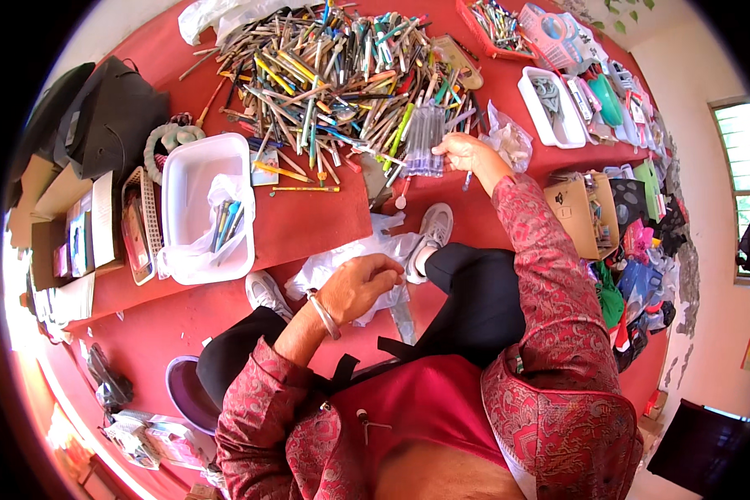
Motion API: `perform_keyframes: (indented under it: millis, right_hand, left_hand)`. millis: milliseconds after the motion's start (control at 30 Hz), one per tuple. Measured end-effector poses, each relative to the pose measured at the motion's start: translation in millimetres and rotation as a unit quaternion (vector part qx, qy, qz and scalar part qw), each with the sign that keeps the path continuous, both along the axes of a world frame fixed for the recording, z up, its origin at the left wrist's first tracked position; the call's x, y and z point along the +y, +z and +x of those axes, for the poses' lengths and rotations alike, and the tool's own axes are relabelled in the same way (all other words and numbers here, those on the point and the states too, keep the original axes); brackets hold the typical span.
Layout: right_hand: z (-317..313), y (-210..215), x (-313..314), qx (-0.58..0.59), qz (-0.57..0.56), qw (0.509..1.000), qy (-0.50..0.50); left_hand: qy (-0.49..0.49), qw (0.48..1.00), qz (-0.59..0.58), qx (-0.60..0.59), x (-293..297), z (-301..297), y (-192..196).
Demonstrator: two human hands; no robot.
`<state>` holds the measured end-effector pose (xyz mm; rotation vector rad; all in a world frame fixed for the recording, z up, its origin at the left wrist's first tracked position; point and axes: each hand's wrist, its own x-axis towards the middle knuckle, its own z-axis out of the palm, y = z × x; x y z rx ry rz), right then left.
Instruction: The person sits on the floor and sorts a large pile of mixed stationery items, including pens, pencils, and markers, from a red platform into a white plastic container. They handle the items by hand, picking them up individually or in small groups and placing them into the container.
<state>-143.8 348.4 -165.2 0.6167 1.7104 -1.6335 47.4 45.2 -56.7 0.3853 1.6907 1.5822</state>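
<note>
My right hand (pixel 465 156) reaches forward and pinches the edge of a clear plastic pack of pens (pixel 426 137), at the right front of a big heap of loose pens and pencils (pixel 325 79). The pens inside look greyish and lie side by side. My left hand (pixel 360 288) hovers over my lap, fingers curled together, with nothing seen in it. Below and beyond it, crumpled clear plastic bags (pixel 329 271) lie between my shoes. A white tub (pixel 207 154) left of the heap holds a plastic bag with several blue and dark pens (pixel 227 223).
A red basket of pens (pixel 498 33) and a white tray with grey cord (pixel 550 108) stand at the far right. A cardboard box (pixel 577 218) sits right of my arm. To the left are a woven basket (pixel 142 225), an open carton (pixel 104 221) and a black bag (pixel 112 117).
</note>
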Motion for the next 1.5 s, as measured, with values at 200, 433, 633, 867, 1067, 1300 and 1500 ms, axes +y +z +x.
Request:
perform_keyframes:
  millis: [200,433,633,867,1067,1300,1500]
  right_hand:
    - [16,50,-46,0.175,-0.154,0.961,0.146]
    - [91,147,-156,0.194,-0.183,0.917,0.297]
    - [125,153,-198,0.246,-0.131,0.903,0.326]
    - [124,166,-195,0.180,-0.207,0.922,0.274]
    - [119,151,-196,0.244,-0.109,0.944,0.193]
    - [130,137,-213,0.536,0.198,0.764,0.300]
    - [120,152,-190,0.242,-0.197,0.943,0.120]
  left_hand:
    - [0.220,0.972,0.079,0.018,-11,-14,-5]
    - [0.344,0.872,0.332,-0.100,-43,-30,19]
    - [0.331,0.836,0.382,-0.215,-60,-18,17]
    - [0.327,0.784,0.465,-0.248,-65,-20,11]
    - [0.361,0.796,0.446,-0.192,-60,-20,13]
    - [0.377,0.828,0.393,-0.136,-51,-17,5]
    - [0.371,0.806,0.421,-0.187,-61,-19,12]
